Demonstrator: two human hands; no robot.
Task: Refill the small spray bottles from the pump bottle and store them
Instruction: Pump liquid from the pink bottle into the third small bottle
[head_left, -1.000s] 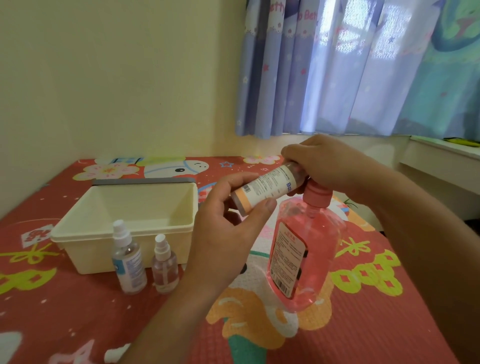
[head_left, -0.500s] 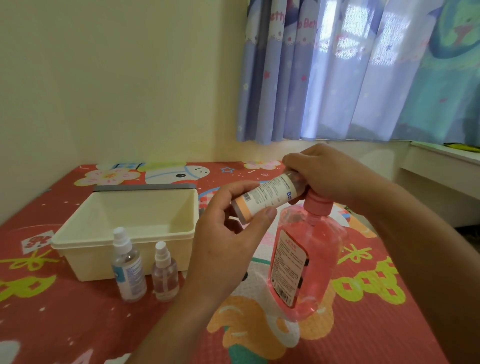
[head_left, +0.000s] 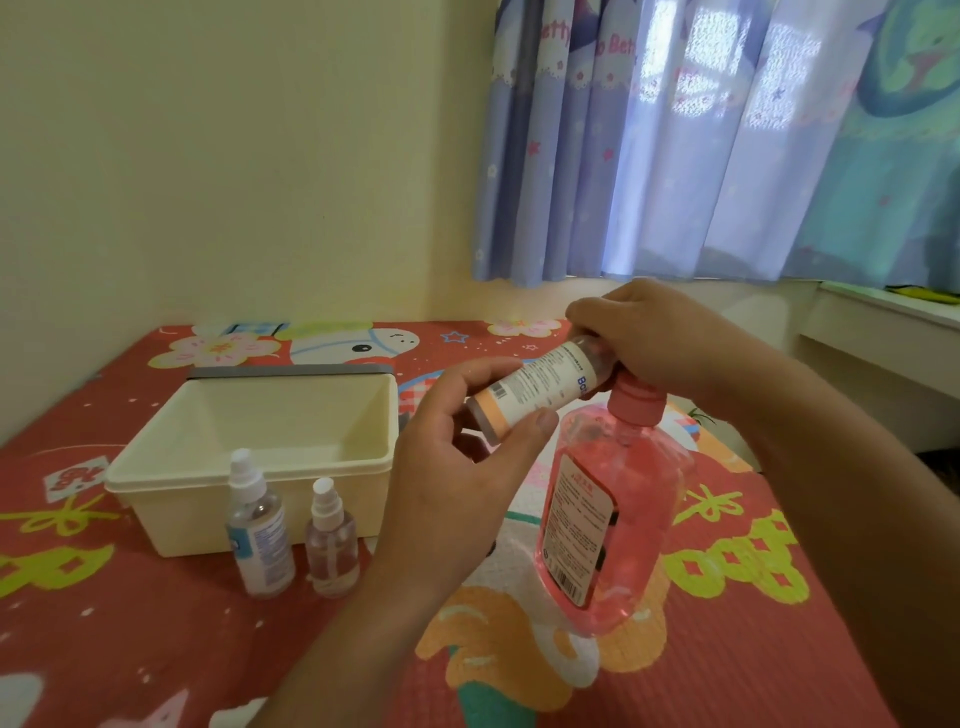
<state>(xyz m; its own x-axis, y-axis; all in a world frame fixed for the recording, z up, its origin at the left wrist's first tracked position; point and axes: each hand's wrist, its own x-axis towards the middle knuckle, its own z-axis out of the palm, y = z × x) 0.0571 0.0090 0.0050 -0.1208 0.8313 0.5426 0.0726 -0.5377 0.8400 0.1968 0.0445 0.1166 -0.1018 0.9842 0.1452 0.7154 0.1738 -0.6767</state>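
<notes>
Change: grip unchanged.
Left hand (head_left: 462, 467): grips tilted spray bottle (head_left: 540, 389) by near end.
Right hand (head_left: 670, 338): curled over pump bottle (head_left: 623, 499) head.

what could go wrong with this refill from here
The labelled bottle lies nearly on its side in the left hand, its mouth hidden under the right hand; pumped liquid might miss it or run back out onto the mat. Only that right hand, on top, steadies the pink pump bottle, so a hard press could tip it.
</notes>
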